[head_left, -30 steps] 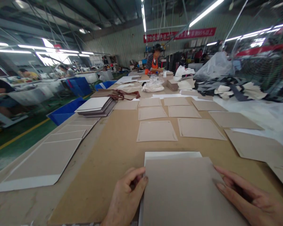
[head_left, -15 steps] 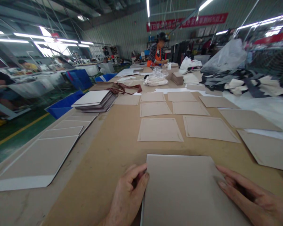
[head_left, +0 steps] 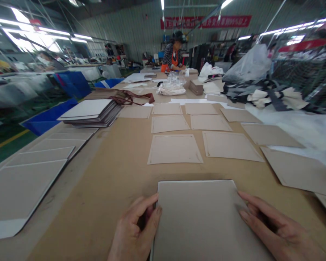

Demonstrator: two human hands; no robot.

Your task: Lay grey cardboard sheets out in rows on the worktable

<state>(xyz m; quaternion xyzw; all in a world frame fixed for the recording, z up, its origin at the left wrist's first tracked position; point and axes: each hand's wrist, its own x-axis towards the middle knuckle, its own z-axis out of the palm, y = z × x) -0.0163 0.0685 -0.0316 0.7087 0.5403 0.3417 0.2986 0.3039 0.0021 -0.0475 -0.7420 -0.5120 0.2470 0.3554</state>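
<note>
A flat greyish-beige board (head_left: 201,217) with a pale far edge lies before me at the bottom of the view; its near end is cut off by the frame. My left hand (head_left: 137,224) pinches its left edge between thumb and fingers. On the opposite side my right hand (head_left: 274,224) holds the right edge, thumb on top. Beyond the board, several beige panels are laid out in rows, the nearest being one panel (head_left: 175,149) in the middle and another (head_left: 232,145) to its right.
At left, large overlapping boards (head_left: 29,188) run along the table edge, below a stack of boards (head_left: 89,110). Brown straps (head_left: 130,97), a plastic-wrapped bundle (head_left: 172,85) and dark fabric scraps (head_left: 260,94) lie farther back. A person in an orange apron (head_left: 174,56) works at the far end.
The whole scene has shifted left in the view as my head turned slightly right. Both hands keep the same hold on the board.
</note>
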